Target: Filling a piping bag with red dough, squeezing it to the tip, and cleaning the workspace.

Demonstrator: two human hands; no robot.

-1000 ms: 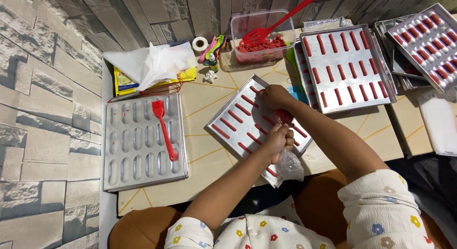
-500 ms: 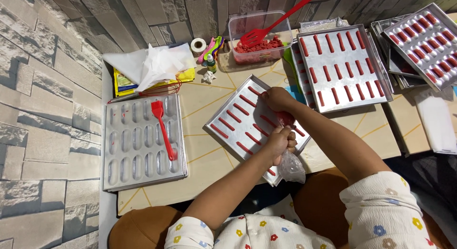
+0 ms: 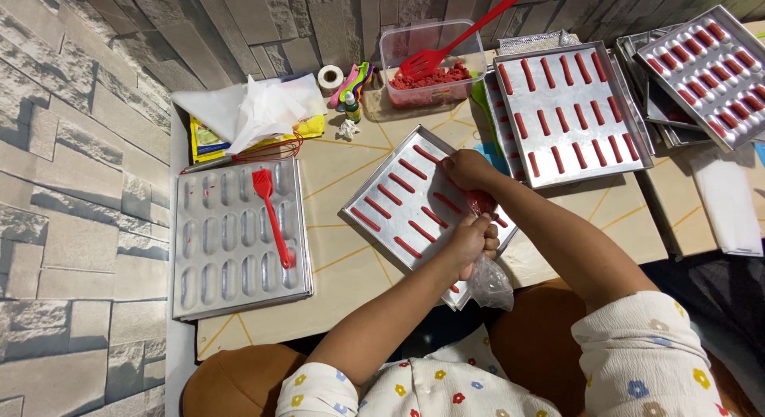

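A metal mould tray [image 3: 374,195] lies tilted in front of me, its slots filled with red batter strips. My right hand [image 3: 466,170] rests on the tray's far right part and holds the front of a clear piping bag [image 3: 484,226] filled with red batter. My left hand [image 3: 470,243] squeezes the bag's twisted back end, whose loose plastic hangs below the tray's near edge. Both forearms reach in from the bottom, in flowered sleeves.
An empty metal mould tray [image 3: 203,250] with a red silicone brush [image 3: 271,214] lies at left. A clear tub of red batter [image 3: 398,50] with a red spatula [image 3: 466,35] stands at the back. Filled trays [image 3: 574,106] and a stack [image 3: 701,66] lie at right. White paper [image 3: 247,106] lies back left.
Both hands and the piping bag have shifted slightly along the tray; nothing else has moved.
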